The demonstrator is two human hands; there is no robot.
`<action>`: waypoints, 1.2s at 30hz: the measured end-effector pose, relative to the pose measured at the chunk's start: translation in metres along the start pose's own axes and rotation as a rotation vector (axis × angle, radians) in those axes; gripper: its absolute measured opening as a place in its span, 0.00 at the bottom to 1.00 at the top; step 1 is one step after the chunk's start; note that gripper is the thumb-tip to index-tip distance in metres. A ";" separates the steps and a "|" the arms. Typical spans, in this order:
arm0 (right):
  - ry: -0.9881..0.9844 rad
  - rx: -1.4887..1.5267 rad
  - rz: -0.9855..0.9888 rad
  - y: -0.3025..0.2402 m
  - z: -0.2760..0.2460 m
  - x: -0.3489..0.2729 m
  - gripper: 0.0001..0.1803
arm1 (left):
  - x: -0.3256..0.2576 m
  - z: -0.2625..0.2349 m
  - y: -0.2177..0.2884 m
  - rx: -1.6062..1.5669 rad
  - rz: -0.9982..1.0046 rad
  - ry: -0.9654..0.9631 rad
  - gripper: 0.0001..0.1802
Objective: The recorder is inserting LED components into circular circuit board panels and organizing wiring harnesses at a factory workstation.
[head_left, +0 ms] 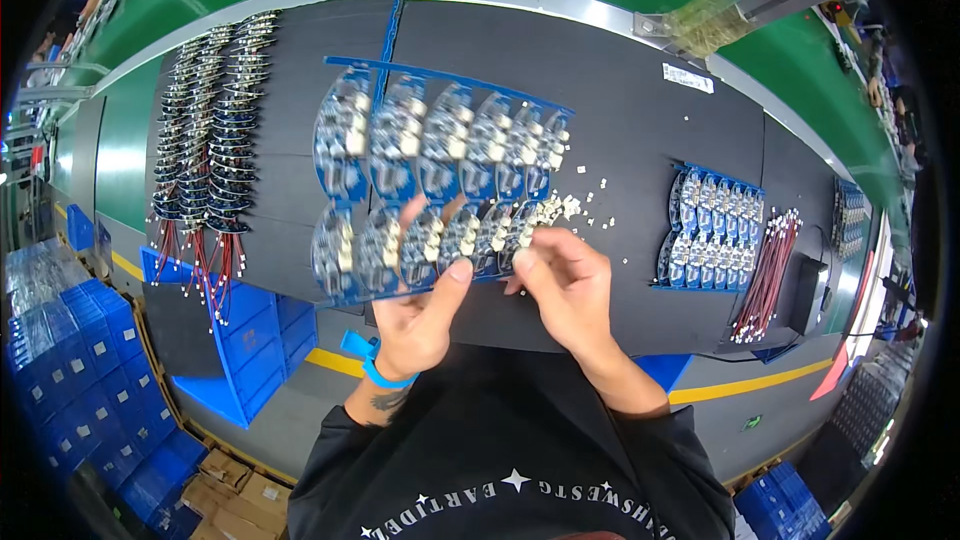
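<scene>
Blue panel of round circuit boards (430, 180) held up above the black work mat (640, 110).
The left hand (415, 315) grips its lower edge, thumb on front; the right hand (565, 280) pinches at the lower right board, perhaps holding a small white part. Loose white pieces (585, 200) lie just beside it.

- We see a panel of circuit boards (430, 180) held over the middle of the surface (640, 120), the left hand (415, 315) under its near edge, the right hand (565, 285) at its right corner.
- Small loose parts (590, 202) lie on the surface just right of the panel.
- Rows of wired boards (210, 140) lie far left.
- A second panel (715, 230) lies to the right, a wire bundle (768, 275) beside it.
- Stacked bins (75, 380) stand below the surface, left.
</scene>
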State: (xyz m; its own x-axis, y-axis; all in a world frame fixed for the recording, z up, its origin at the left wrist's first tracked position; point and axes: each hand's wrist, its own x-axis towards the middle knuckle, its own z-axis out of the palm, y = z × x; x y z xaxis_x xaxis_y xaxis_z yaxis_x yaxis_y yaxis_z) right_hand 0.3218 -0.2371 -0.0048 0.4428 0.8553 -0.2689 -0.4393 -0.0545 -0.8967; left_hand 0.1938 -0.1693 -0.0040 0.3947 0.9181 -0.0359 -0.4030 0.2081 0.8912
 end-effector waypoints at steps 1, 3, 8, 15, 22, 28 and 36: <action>0.001 -0.084 -0.023 0.000 -0.001 0.003 0.07 | -0.004 -0.002 -0.002 0.057 0.045 -0.027 0.32; 0.007 -0.253 -0.067 0.002 -0.006 0.013 0.06 | -0.009 0.001 0.002 0.230 0.070 -0.042 0.27; 0.038 -0.653 -0.115 -0.010 -0.005 0.015 0.07 | -0.004 0.014 0.012 0.784 0.202 -0.085 0.22; 0.115 -0.628 -0.329 -0.014 -0.005 0.016 0.05 | -0.003 0.019 -0.004 0.592 0.189 0.056 0.17; 0.026 -0.295 0.012 -0.009 -0.002 0.022 0.07 | -0.002 0.019 -0.008 0.660 0.184 -0.030 0.14; 0.038 -0.434 0.025 -0.013 -0.005 0.017 0.07 | 0.001 0.019 -0.016 0.649 0.277 0.047 0.16; -0.011 -0.304 -0.088 -0.015 0.004 0.018 0.07 | 0.003 0.023 -0.014 0.628 0.236 -0.035 0.15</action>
State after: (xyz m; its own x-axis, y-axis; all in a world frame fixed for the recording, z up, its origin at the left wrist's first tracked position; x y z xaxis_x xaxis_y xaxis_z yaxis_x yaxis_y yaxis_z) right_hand 0.3329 -0.2182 0.0050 0.4590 0.8693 -0.1836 -0.1449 -0.1306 -0.9808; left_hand 0.2196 -0.1773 -0.0059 0.3854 0.9015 0.1970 0.0715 -0.2420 0.9676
